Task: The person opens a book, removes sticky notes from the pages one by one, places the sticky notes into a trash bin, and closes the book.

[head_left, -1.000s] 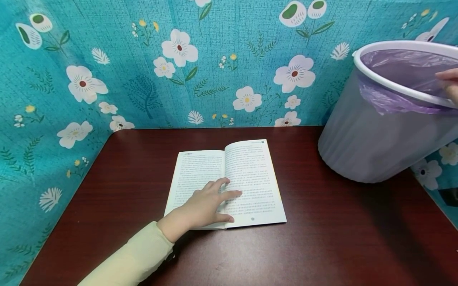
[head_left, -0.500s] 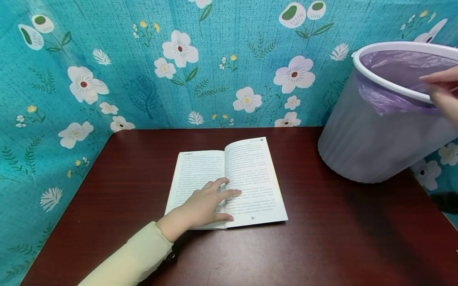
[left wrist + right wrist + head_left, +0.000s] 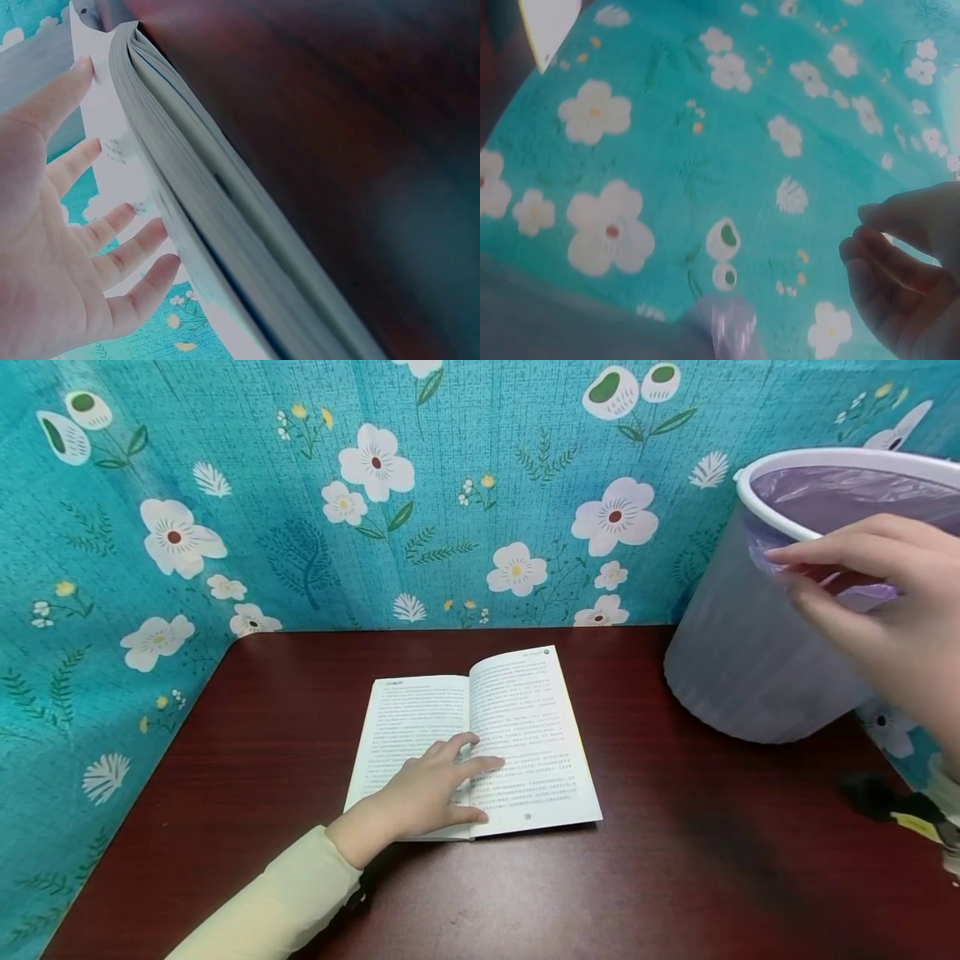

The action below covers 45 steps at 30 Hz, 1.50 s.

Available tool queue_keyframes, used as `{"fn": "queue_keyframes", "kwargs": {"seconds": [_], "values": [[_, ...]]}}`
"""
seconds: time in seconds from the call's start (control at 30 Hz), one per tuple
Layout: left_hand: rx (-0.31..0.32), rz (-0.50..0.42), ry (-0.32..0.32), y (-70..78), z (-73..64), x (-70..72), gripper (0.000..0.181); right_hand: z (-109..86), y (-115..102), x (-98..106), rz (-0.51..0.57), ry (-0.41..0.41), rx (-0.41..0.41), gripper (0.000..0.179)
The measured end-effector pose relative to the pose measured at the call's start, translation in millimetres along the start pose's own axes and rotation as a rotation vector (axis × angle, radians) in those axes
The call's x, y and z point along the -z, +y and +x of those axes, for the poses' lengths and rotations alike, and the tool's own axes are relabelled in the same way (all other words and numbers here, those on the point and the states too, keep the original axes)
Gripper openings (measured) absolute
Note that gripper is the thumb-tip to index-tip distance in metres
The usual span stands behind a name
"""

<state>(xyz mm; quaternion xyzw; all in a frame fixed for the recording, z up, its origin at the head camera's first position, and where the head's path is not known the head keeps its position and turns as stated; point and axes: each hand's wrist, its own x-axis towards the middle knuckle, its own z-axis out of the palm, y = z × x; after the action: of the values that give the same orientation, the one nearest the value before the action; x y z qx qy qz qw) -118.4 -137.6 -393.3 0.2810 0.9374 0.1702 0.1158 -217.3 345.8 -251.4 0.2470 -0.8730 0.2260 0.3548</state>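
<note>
An open book (image 3: 528,718) with printed pages lies on the dark red-brown table. Across its lower middle my left hand (image 3: 420,793) rests with fingers spread, two of them reaching over the centre fold. The left wrist view shows that hand (image 3: 49,240) from the palm side, fingertips on the page beside the thick page edges (image 3: 217,195). My right hand (image 3: 900,585) is in the air at the right, overlapping the bin in the head view. In the right wrist view its loosely bent fingers (image 3: 859,259) and thumb come close together, with nothing visible between them.
At the table's right a grey ribbed waste bin (image 3: 738,652) with a white rim and purple liner bag (image 3: 795,493) stands tilted. Flowered turquoise cloth (image 3: 450,527) hangs behind and at the sides. A black-and-yellow strap piece (image 3: 918,827) shows by the right wrist.
My right hand has come in from the right edge, moving left across the front of the bin's rim. The left hand stays in place; the right page's outer edge has shifted slightly.
</note>
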Motion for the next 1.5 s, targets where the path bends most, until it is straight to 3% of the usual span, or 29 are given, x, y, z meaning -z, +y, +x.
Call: {"fn": "queue_keyframes", "kwargs": {"seconds": [0.13,0.17,0.23,0.33,0.63,1.03,1.17,1.33,1.5], "values": [[-0.006,-0.008,0.005,-1.0,-0.2,-0.7,0.069,13.5,-98,2,0.003,0.001,0.029,0.032],[-0.006,-0.01,0.007,-1.1,-0.3,-0.7,0.069,16.4,-114,1,0.009,0.012,0.052,0.03],[-0.006,-0.012,0.008,-1.6,-0.5,-0.7,0.069,21.3,-138,-2,0.021,0.009,0.081,0.028],[-0.007,-0.019,0.008,-2.0,-0.6,-0.3,0.069,25.2,-155,-11,0.082,0.0,0.1,0.026],[-0.004,-0.059,0.005,-3.1,-1.1,0.2,0.069,16.4,-151,-46,0.207,-0.083,0.037,0.031],[-0.01,-0.178,0.01,-9.1,-6.0,1.8,0.066,6.8,-146,-68,0.231,-0.169,0.051,0.03],[-0.018,-0.302,-0.015,-10.9,-11.5,5.6,0.066,4.1,-146,-72,0.238,-0.198,0.037,0.03],[0.012,-0.579,-0.058,-13.0,-20.9,16.0,0.066,2.6,-148,-77,0.264,-0.216,0.047,0.032],[0.062,-0.759,0.045,-17.4,-29.1,32.9,0.061,1.2,-149,-85,0.297,-0.236,0.084,0.032]]}}
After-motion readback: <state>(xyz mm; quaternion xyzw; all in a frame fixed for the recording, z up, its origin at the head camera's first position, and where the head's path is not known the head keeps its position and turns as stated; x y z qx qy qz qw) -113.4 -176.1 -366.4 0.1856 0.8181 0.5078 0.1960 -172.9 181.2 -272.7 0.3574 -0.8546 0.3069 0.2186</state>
